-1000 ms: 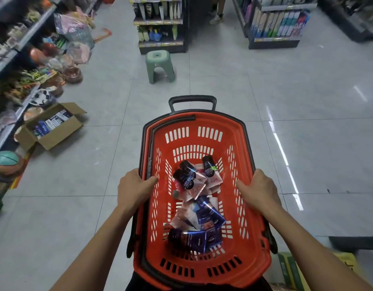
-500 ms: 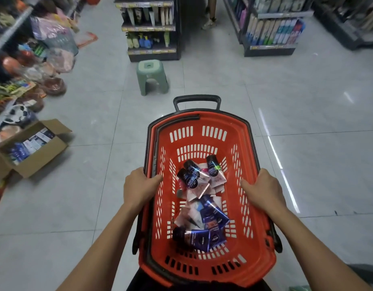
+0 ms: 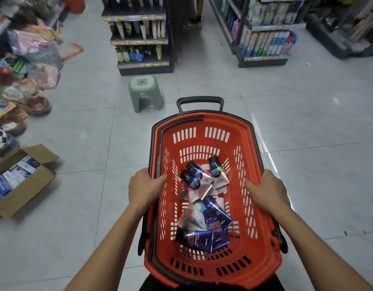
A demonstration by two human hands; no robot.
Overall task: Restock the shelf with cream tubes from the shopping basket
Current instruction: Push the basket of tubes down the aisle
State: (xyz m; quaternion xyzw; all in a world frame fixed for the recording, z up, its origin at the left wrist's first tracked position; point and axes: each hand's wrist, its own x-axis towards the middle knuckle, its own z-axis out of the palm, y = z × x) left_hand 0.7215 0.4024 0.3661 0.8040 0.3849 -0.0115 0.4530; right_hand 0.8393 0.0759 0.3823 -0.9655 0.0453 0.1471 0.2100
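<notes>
- The pale grey tiled floor (image 3: 307, 127) carries everything standing in the aisle.
- A green plastic stool (image 3: 145, 92) stands at about 11 o'clock.
- An open cardboard box (image 3: 24, 185) of packets lies at 9 o'clock.
- Dark shelf units stand at 12 o'clock (image 3: 143, 38) and 1 o'clock (image 3: 265, 38).

cardboard box (image 3: 19, 181) cut by left edge; contents blurred | lower tubes (image 3: 199, 215) overlapped

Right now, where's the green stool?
In the head view the green stool stands on the floor ahead and left of the red basket, just before the end shelf unit.
</notes>
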